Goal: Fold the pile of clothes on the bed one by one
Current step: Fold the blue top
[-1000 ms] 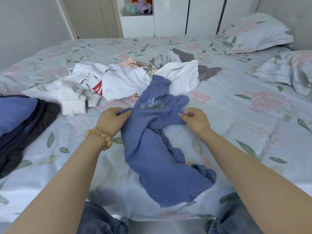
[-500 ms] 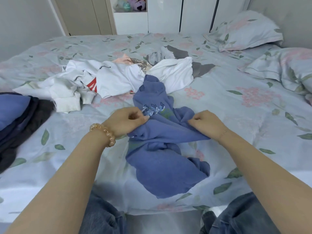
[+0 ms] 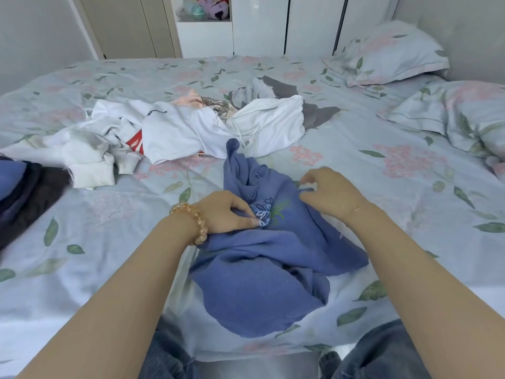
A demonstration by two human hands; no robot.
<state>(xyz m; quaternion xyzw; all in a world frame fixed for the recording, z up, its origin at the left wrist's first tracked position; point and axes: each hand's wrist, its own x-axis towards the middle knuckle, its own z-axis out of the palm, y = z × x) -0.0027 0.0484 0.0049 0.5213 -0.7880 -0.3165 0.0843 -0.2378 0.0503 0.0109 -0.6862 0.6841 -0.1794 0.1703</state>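
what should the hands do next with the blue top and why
Probably draw the hands apart to spread the blue top flat on the bed. It lies bunched and twisted, so no clean fold is possible yet. The left hand pinches the cloth by the embroidered flower, and the right hand grips a fold near its far edge, so both seem placed to pull outward.

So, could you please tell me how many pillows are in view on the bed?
2. One pillow lies at the far right corner of the bed, against the wall; the other pillow lies nearer, at the right edge, partly cut off by the frame.
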